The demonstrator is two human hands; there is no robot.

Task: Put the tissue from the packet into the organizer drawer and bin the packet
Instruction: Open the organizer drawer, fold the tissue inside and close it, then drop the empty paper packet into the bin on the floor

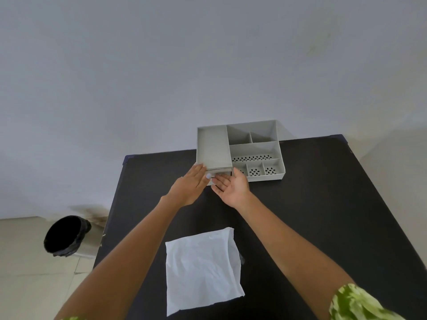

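Note:
A grey plastic organizer [256, 146] stands at the far middle of the black table [312, 204]. Its drawer [219, 173] sits low at the front left, under a flat lid section. My left hand [191, 187] lies palm down with fingertips against the drawer's front left corner. My right hand [231, 185] is palm up, fingers reaching at the drawer front; whether they grip it is hidden. A white tissue [203, 269] lies spread flat on the table near me. No packet shows, though a small dark edge peeks from under the tissue's right side.
A bin with a black liner [65, 235] stands on the tiled floor left of the table. The organizer has several open compartments, some with perforated bottoms. A plain wall rises behind the table.

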